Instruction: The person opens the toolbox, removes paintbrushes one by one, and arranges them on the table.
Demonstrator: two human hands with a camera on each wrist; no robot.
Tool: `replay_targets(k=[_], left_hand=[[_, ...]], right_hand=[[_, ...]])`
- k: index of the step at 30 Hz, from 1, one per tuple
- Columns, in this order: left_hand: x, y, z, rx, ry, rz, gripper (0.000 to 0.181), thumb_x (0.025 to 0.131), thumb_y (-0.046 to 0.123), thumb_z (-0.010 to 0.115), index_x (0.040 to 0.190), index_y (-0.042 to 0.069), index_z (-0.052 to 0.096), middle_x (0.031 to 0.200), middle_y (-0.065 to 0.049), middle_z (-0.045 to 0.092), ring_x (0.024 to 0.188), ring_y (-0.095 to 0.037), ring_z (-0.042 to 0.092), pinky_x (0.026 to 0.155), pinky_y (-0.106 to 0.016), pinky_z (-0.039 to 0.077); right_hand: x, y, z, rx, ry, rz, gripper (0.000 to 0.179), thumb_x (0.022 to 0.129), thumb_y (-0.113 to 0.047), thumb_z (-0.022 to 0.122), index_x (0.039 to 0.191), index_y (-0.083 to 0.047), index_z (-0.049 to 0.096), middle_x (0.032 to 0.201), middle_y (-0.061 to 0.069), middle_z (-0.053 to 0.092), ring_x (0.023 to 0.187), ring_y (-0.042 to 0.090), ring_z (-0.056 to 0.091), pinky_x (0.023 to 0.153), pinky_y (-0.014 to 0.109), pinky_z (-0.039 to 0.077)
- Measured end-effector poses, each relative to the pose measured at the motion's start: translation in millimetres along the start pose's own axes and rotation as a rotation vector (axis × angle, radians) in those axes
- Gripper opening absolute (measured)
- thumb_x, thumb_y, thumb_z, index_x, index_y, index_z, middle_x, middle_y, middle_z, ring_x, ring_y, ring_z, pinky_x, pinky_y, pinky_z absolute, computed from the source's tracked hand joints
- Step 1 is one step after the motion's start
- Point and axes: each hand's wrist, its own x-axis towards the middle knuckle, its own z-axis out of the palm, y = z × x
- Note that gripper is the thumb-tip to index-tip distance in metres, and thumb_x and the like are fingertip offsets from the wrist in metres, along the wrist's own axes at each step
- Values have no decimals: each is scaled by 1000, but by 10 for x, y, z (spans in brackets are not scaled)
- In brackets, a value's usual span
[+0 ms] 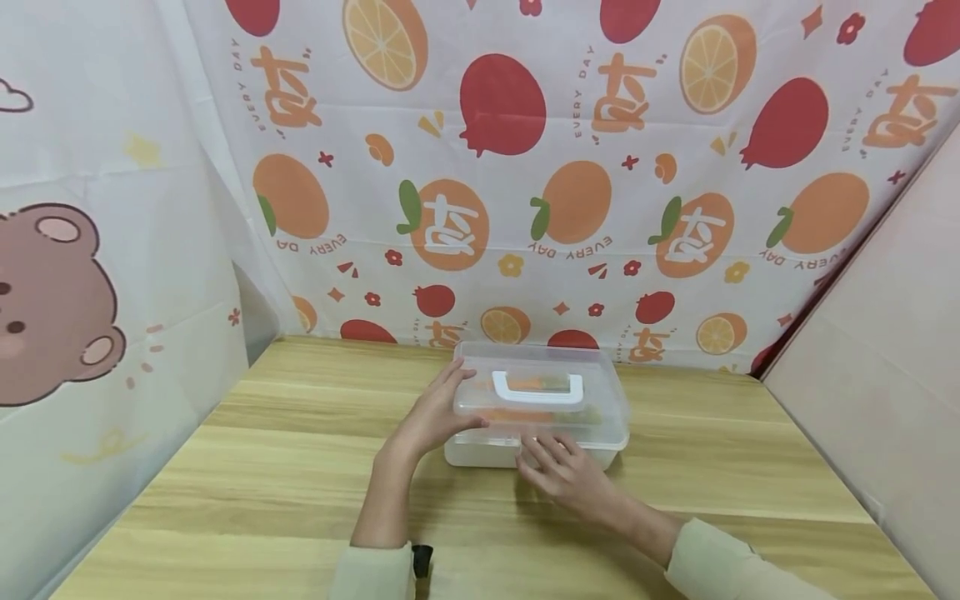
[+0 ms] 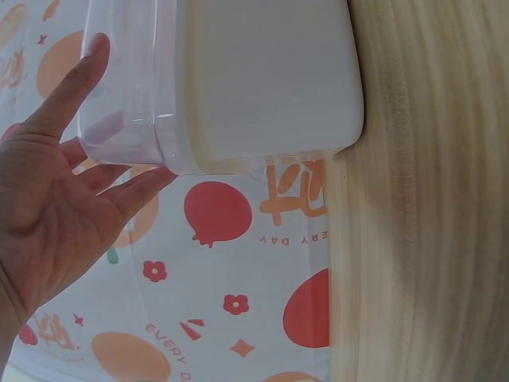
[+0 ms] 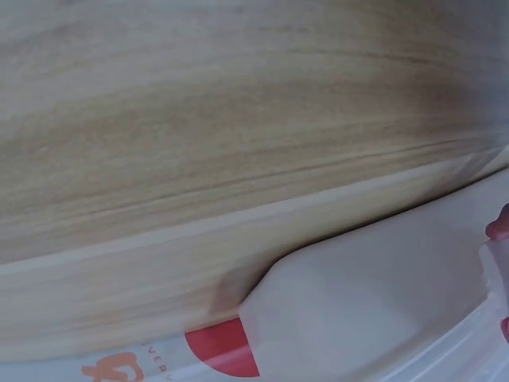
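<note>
A storage box (image 1: 468,454) with a clear lid (image 1: 480,360) and a white handle (image 1: 537,398) stands on the table. Blurry orange and green things show through the lid. My left hand (image 1: 435,417) rests on the lid's left side, thumb toward the front edge; in the left wrist view, that hand (image 2: 60,191) has its fingers extended against the clear lid. At the front rim, my right hand (image 1: 566,475) has curled fingers gripping the box's latch area, which they mostly cover. The right wrist view shows the box's white wall (image 3: 358,294) and only a fingertip (image 3: 499,225).
The wood-grain table (image 1: 300,467) extends on both sides of the box. Behind it hangs a fruit-patterned cloth (image 1: 510,192). A cloth with a bear print (image 1: 52,308) covers the left side, and a pale cloth (image 1: 877,358) the right.
</note>
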Motion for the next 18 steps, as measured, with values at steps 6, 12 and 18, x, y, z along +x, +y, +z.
replay_targets(k=[6, 12, 18], left_hand=[[18, 18, -11, -5, 7, 10, 72, 71, 19, 80, 130, -1, 45, 146, -17, 24, 131, -34, 25, 101, -47, 27], [32, 19, -25, -7, 4, 7, 72, 71, 19, 80, 130, -1, 45, 146, -18, 24, 131, -34, 25, 101, -48, 27], [23, 8, -13, -14, -3, -13, 73, 70, 19, 81, 131, 0, 45, 147, -16, 23, 132, -34, 23, 100, -49, 27]], right_hand=[[-3, -20, -40, 46, 4, -2, 32, 96, -3, 30, 97, -13, 61, 107, 10, 57, 88, 22, 55, 70, 33, 46], [22, -18, -84, 92, -25, -3, 32, 97, -4, 29, 95, -13, 60, 106, 10, 57, 88, 22, 55, 70, 31, 46], [97, 57, -161, 183, -8, 50, 31, 98, -9, 29, 93, -9, 60, 100, 9, 59, 86, 23, 57, 69, 32, 49]])
